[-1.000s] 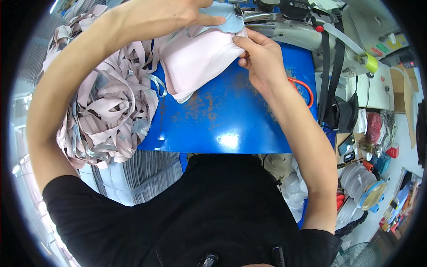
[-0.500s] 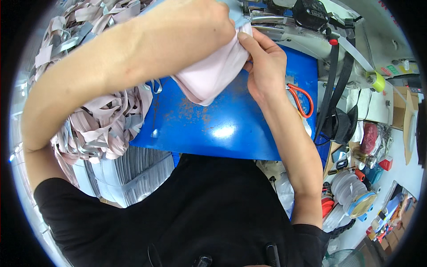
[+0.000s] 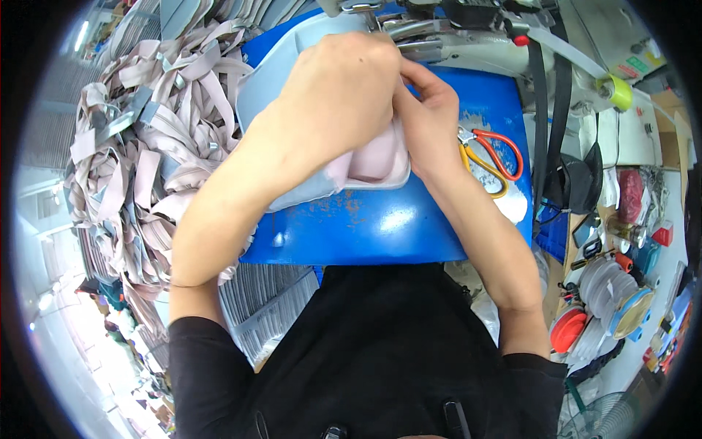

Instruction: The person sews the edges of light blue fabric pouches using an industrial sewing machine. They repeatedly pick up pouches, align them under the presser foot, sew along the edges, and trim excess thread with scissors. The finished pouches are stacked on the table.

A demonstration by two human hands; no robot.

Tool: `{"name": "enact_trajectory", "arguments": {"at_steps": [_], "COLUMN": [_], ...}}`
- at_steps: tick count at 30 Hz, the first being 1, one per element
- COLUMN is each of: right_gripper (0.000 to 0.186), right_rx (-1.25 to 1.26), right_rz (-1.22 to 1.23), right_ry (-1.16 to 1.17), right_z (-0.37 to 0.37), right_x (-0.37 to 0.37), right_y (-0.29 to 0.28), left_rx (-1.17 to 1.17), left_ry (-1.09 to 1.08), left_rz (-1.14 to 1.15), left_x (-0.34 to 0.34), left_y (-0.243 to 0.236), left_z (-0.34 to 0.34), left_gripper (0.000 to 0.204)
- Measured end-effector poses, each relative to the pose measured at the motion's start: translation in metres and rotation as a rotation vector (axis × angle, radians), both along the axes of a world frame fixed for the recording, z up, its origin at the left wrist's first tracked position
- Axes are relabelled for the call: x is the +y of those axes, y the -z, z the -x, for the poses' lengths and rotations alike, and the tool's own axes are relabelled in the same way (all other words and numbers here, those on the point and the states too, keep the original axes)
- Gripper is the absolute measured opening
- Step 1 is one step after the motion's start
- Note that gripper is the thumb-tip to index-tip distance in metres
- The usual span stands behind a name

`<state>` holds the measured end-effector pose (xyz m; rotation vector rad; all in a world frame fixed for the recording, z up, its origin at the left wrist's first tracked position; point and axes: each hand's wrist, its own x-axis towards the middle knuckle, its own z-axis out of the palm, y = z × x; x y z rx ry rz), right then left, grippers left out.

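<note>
1. Head view: the left hand (image 3: 347,73) arches across a light blue and pink fabric piece (image 3: 281,64), back of the hand up; its fingertips are hidden, so its opening and grip cannot be told.
2. The right hand (image 3: 433,121) meets it at the piece's right side, fingers curled and thumb tip out of sight; whether it pinches the cloth cannot be told.
3. The piece lies on the blue table (image 3: 344,245), its far side near metal machine parts (image 3: 420,50).
4. Snips (image 3: 483,134) with red and yellow handles lie just beside the right wrist.
5. Pink and grey strips (image 3: 157,157) are heaped left of the piece.
</note>
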<state>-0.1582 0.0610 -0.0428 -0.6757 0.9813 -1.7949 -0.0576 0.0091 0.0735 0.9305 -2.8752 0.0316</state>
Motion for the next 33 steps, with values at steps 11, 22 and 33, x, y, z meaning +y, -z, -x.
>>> {"name": "enact_trajectory", "arguments": {"at_steps": [11, 22, 33], "right_gripper": [0.058, 0.049, 0.022], "right_rx": [0.690, 1.009, -0.054], "right_rz": [-0.075, 0.000, -0.179], "right_ry": [0.047, 0.018, -0.170], "right_z": [0.010, 0.008, 0.006], "right_x": [0.048, 0.030, 0.076], "right_y": [0.001, -0.026, -0.016], "left_rx": [0.365, 0.516, 0.458], "left_ry": [0.000, 0.088, 0.436], "left_rz": [0.023, 0.134, 0.286], "left_x": [0.049, 0.035, 0.045], "left_y": [0.014, -0.022, 0.047], "left_z": [-0.054, -0.049, -0.039], "left_gripper": [0.021, 0.014, 0.023]}}
